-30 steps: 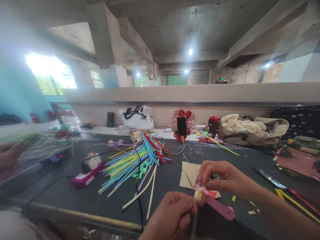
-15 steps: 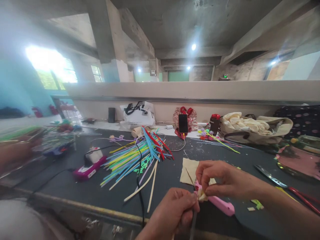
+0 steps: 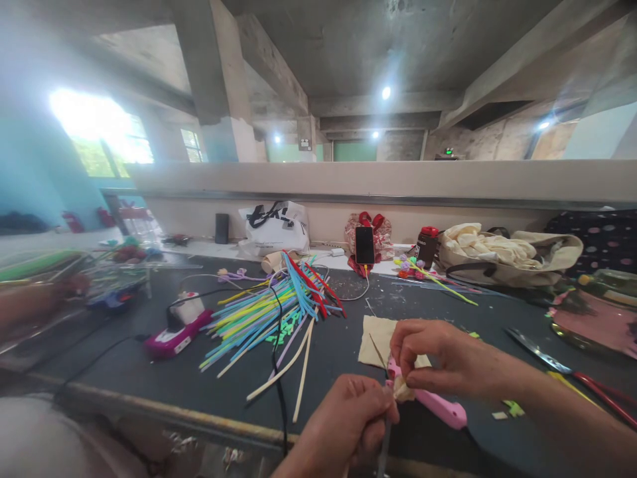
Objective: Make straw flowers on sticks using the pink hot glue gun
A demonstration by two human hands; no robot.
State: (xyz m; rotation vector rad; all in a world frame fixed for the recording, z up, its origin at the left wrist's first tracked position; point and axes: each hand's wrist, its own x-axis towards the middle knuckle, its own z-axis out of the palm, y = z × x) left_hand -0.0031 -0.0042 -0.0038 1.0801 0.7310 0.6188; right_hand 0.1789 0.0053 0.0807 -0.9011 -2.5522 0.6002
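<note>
Concrete beams (image 3: 271, 63) are crossing the ceiling, and a pale partition (image 3: 378, 179) is running behind the dark worktop (image 3: 338, 352). Near the front edge, the left hand (image 3: 358, 411) is pinching a thin stem (image 3: 384, 446) between closed fingers, the stem pointing downward. Just beside it, the right hand (image 3: 440, 358) is bending over a small cream piece (image 3: 403, 390), its thumb and fingers drawn narrow and holding it. This cream piece is sitting between the two hands, right by the left fingertips. A pink tool (image 3: 444, 408) is lying partly hidden behind the cream piece and the right hand, its rounded handle showing to the right. Beyond the hands, a cream cloth (image 3: 374, 338) is lying flat. Well to the left, a pile of fuzzy sticks (image 3: 259, 325) in blue, yellow, red and cream is spreading out, and a black cable is crossing it near a purple power strip (image 3: 176, 340). Farther back, a phone (image 3: 364, 245) is standing upright, while red-handled scissors (image 3: 540, 352) are resting on the right.
</note>
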